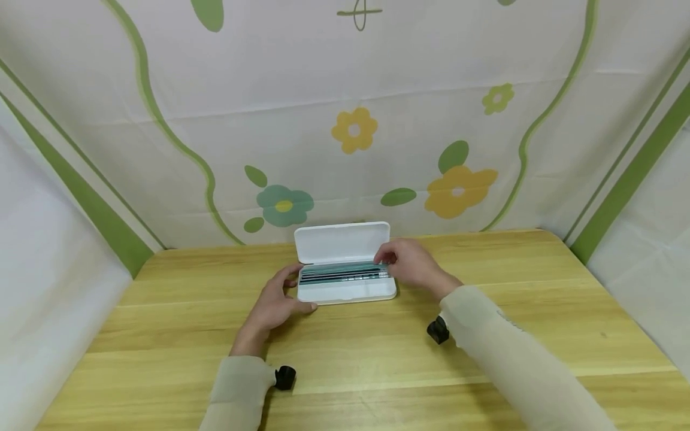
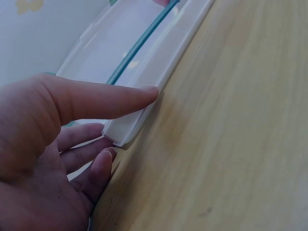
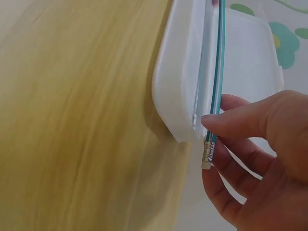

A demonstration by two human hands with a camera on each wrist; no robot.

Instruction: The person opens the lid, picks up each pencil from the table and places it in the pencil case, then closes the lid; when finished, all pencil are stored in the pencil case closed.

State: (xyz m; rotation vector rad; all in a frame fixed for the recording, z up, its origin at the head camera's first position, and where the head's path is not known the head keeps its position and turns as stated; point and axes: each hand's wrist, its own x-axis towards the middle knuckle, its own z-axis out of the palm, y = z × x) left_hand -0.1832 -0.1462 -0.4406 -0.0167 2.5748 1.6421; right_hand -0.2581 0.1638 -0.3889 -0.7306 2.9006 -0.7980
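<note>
A white pencil case lies open on the table, its hinged lid tilted up at the back. Several teal and dark pencils lie lengthwise in it, their silver ferrules to the right. My left hand grips the case's left end, thumb across the front edge and the other fingers around the far corner. At the right end, my right hand pinches a teal pencil between thumb and fingers, close to its silver ferrule and white eraser. That pencil runs lengthwise over the case.
The wooden table extends in front of the case and to both sides. Right behind it hangs a white cloth printed with flowers and green vines. Pale cloth walls close off the left and right.
</note>
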